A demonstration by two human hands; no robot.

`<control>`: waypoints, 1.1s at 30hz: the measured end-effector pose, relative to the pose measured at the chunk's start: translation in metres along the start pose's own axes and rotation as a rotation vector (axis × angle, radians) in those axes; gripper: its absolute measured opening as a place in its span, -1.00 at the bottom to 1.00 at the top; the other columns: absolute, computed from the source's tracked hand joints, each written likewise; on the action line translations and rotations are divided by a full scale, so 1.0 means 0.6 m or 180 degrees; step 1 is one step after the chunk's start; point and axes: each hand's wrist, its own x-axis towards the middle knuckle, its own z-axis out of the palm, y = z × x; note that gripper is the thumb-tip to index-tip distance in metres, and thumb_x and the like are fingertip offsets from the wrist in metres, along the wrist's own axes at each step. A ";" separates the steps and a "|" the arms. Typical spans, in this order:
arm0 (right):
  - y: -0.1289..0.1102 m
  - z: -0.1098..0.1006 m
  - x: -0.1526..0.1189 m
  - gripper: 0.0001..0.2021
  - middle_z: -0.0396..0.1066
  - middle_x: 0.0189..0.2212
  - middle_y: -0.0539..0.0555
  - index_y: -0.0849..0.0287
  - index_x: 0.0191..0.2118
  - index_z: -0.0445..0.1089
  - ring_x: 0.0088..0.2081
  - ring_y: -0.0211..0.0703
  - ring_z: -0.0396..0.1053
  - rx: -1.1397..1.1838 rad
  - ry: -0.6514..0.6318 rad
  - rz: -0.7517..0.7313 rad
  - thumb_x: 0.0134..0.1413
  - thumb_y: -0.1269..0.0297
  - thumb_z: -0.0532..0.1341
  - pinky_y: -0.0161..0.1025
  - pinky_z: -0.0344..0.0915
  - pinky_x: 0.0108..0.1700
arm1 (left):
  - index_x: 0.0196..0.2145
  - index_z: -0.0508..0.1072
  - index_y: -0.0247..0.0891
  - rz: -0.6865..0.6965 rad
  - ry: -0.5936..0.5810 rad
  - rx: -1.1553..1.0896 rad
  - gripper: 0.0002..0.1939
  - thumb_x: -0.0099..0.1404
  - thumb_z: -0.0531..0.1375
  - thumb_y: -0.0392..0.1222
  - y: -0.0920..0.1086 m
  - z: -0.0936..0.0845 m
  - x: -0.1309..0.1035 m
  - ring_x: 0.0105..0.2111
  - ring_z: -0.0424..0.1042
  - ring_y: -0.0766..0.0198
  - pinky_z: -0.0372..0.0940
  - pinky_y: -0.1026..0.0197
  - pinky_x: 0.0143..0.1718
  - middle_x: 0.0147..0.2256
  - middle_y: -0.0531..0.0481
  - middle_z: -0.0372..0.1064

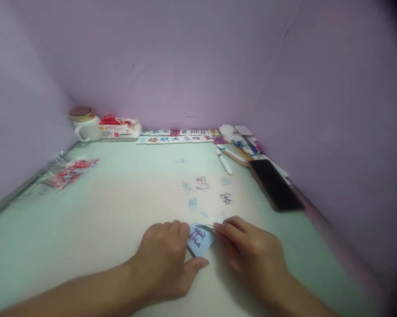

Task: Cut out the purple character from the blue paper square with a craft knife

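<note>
A small blue paper square (202, 245) with a dark purple handwritten Chinese character lies on the pale table between my hands. On its left side, my left hand (167, 255) has its fingers curled over the edge and its thumb stretched out below the near corner. A dark strip runs along the paper's lower left edge. My right hand (251, 251) pinches a thin pointed metal tool (209, 227); its tip touches or hovers over the paper's top edge, and blur hides its exact kind.
Handwritten characters (201, 181) mark the tabletop beyond the paper. Two rows of character cards (178, 139) line the back wall, near a tissue pack (117, 132) and lidded white mug (88, 127). Red and blue scraps (75, 172) lie left; a phone (275, 185) and a marker (224, 163) right.
</note>
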 end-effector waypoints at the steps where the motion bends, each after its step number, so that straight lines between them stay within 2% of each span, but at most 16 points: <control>1: 0.000 0.000 0.000 -0.74 0.47 -0.51 0.01 0.09 -0.33 0.51 -0.55 -0.20 0.45 0.0013 -0.0012 -0.0023 0.02 0.46 0.07 -0.35 0.18 -0.59 | -0.33 0.30 -0.27 0.0011 0.0006 -0.0005 -0.71 0.20 0.08 0.04 0.000 0.001 -0.001 -0.43 0.37 0.03 0.28 -0.03 -0.39 -0.42 -0.11 0.33; 16: -0.008 0.011 0.002 -0.70 0.40 -0.61 0.01 0.13 -0.38 0.53 -0.67 -0.24 0.33 -0.0234 0.0190 -0.0199 -0.03 0.50 0.06 -0.33 0.08 -0.67 | -0.37 0.27 -0.26 0.0205 0.0292 -0.0002 -0.76 0.19 0.07 -0.01 -0.001 0.011 -0.001 -0.49 0.34 0.06 0.29 -0.01 -0.47 -0.47 -0.09 0.30; 24: -0.014 0.011 0.011 -0.64 0.41 -0.63 0.01 0.17 -0.42 0.54 -0.70 -0.23 0.29 -0.0543 0.0316 -0.0512 -0.19 0.57 0.01 -0.29 0.04 -0.68 | -0.36 0.21 -0.23 0.0315 0.0303 -0.0104 -0.83 0.19 0.07 -0.07 -0.004 0.021 -0.001 -0.50 0.32 0.10 0.27 0.05 -0.48 -0.45 -0.07 0.28; 28: -0.014 0.017 0.012 -0.64 0.41 -0.64 0.00 0.18 -0.44 0.52 -0.68 -0.24 0.26 -0.0559 0.0496 -0.0522 -0.13 0.61 -0.01 -0.28 0.03 -0.63 | -0.37 0.19 -0.22 0.0240 0.0238 -0.0324 -0.83 0.18 0.07 -0.09 -0.006 0.023 0.001 -0.47 0.32 0.12 0.27 0.07 -0.45 -0.43 -0.06 0.28; 33: -0.008 0.019 0.015 -0.67 0.43 -0.60 -0.02 0.20 -0.40 0.50 -0.62 -0.26 0.27 -0.0466 0.0470 -0.0738 -0.01 0.60 0.01 -0.29 0.05 -0.58 | -0.37 0.18 -0.22 0.0263 0.0157 -0.0448 -0.83 0.18 0.07 -0.08 -0.009 0.023 0.002 -0.47 0.33 0.10 0.26 0.04 -0.45 -0.43 -0.06 0.28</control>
